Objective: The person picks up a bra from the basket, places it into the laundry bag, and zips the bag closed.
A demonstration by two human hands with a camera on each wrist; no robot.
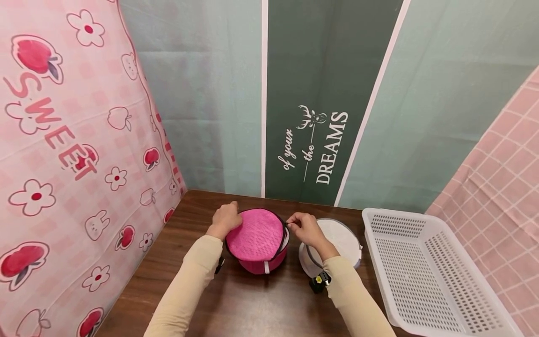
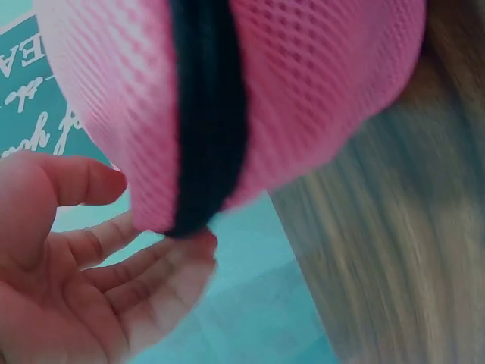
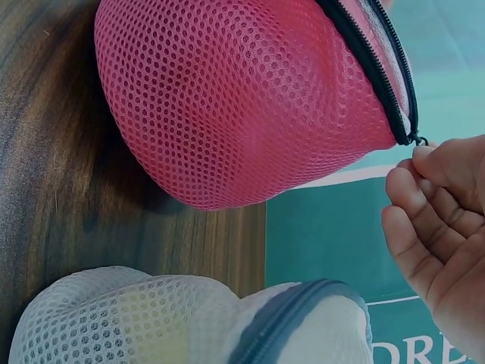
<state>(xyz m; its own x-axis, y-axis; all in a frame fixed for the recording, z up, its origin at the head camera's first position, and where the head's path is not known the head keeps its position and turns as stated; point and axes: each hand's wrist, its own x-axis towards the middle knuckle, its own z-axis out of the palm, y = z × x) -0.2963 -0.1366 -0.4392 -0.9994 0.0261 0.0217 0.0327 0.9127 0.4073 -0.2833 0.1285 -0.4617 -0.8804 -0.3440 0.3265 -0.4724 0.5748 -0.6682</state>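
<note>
A round pink mesh laundry bag (image 1: 258,234) with a black zip around its top stands on the table. My left hand (image 1: 226,219) holds its rim at the far left; in the left wrist view the thumb and fingers (image 2: 163,280) lie on either side of the edge by the black zip band (image 2: 208,114). My right hand (image 1: 306,229) pinches the zip pull (image 3: 421,142) at the bag's right side. Along the front right the zip's two tooth rows are apart, with white material showing between them. A white mesh bag (image 1: 343,238) with a grey zip stands beside it, partly behind my right wrist.
A white plastic basket (image 1: 381,281) with perforated walls stands at the right of the brown wooden table (image 1: 248,304). Printed cloth hangs behind the table and along both sides. Something yellowish shows through the white bag's mesh (image 3: 155,326).
</note>
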